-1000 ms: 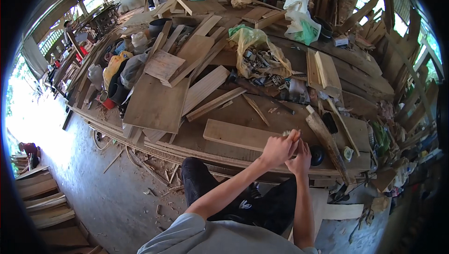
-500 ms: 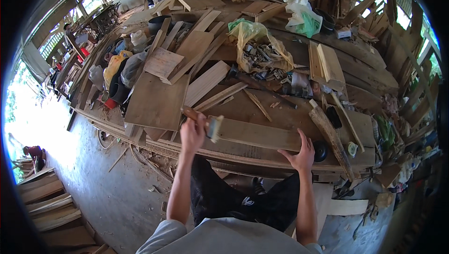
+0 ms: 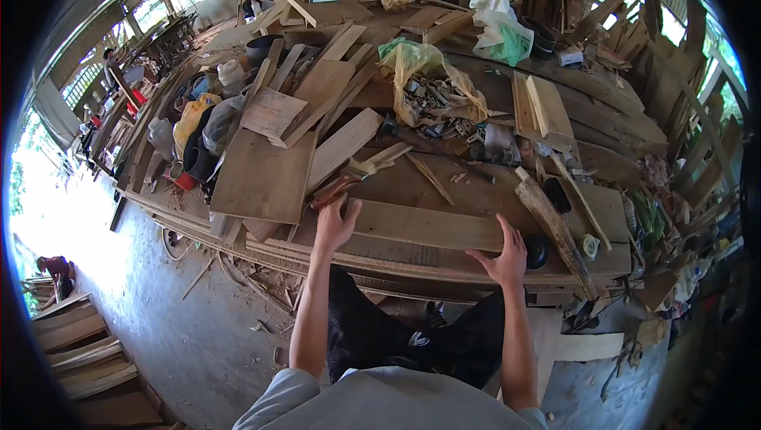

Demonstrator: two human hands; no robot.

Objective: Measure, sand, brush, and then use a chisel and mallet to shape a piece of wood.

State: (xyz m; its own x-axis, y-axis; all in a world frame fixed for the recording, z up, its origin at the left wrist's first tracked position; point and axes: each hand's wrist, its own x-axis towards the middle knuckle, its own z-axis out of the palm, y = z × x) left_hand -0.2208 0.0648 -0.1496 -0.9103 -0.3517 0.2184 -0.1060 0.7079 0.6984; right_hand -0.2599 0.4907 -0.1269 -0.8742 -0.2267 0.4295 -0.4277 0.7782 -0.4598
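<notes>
A narrow wooden board (image 3: 428, 225) lies flat near the front edge of the work surface. My left hand (image 3: 336, 228) is at the board's left end, thumb and forefinger apart. Just beyond its fingertips, a paintbrush (image 3: 339, 186) with a reddish-brown handle rests on the wood, pale bristles pointing away to the right. Whether any finger still touches the handle is hard to see. At the board's right end my right hand (image 3: 507, 259) is open, thumb and fingers spread around the corner.
A wide panel (image 3: 261, 176) and stacked planks lie to the left. Beyond the board sits a yellowish plastic bag (image 3: 436, 85) of metal hardware. To the right are a round black object (image 3: 537, 251), a rough wooden stick (image 3: 555, 228) and a tape roll (image 3: 590, 247).
My left hand has put the paintbrush down beyond the board's left end, its bristles now pointing away, and has loosened its fingers. My right hand stays at the board's right end.
</notes>
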